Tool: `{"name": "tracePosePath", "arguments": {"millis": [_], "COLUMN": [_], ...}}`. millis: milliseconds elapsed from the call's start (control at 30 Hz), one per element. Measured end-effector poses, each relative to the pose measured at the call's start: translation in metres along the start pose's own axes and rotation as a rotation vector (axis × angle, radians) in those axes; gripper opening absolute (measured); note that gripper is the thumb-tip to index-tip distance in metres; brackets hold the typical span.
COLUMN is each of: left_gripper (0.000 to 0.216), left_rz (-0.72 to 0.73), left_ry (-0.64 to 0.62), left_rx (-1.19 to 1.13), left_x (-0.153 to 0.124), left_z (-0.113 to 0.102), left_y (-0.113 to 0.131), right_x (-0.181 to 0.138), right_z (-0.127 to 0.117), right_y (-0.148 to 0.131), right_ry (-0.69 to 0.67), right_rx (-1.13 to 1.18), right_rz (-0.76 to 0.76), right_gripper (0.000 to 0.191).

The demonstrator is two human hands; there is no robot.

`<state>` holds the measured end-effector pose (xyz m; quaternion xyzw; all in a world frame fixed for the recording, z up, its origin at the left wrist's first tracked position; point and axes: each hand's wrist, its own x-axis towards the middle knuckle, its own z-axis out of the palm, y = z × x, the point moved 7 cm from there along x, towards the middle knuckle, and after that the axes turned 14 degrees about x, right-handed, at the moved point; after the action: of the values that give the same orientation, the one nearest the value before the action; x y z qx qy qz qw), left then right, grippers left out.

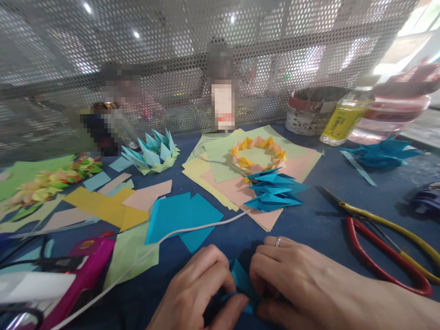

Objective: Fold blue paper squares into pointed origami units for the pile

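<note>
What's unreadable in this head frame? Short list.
- Blue paper piece: mostly covered by the left hand and right hand; fold shape unclear.
- Pink tool: cut off by the left edge.
- Bottle label: too blurred to read.
- Scissors: handles run past the right edge.
- Two patches behind the mesh: pixelated.

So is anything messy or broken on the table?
Nothing looks broken or spilled. It is just cluttered: loose paper sheets lie scattered and overlapping, and a white cord trails across the blue sheets. Both hands, left and right, pinch a blue paper piece.
</note>
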<state>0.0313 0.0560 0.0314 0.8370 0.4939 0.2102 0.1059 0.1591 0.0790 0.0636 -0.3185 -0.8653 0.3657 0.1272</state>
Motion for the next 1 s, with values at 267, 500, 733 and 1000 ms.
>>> {"name": "tracePosePath", "arguments": {"millis": [267,500,733,1000], "left_gripper": [0.015,0.015,0.014,0.014], "left_rz": [-0.048,-0.058,-0.051,-0.049], "left_ry": [0.006,0.011,0.022,-0.005], "left_rx": [-0.013,-0.016,-0.026,0.001], "left_x": [-0.0031,-0.0025,-0.0022,-0.0024], "left_z": [0.0031,0.0027,0.0020,0.0050], "left_y": [-0.0005,-0.0008,0.0000,-0.0011], "right_x": [-0.0023,-0.0054,0.0014,-0.0005], "right_z": [0.0022,0.0043,0.0024,0.0022], "right_y": [0.0041,0.0023,0.0045,0.0009], "right_ry": [-0.018,-0.054,-0.074,-0.024], "right_rx": [-0.002,-0.028,-0.020,-0.081], "right_rz": [-0.001,-0.021,0.017,-0.046], "right_gripper": [0.013,0.024,0.020,0.026]}}
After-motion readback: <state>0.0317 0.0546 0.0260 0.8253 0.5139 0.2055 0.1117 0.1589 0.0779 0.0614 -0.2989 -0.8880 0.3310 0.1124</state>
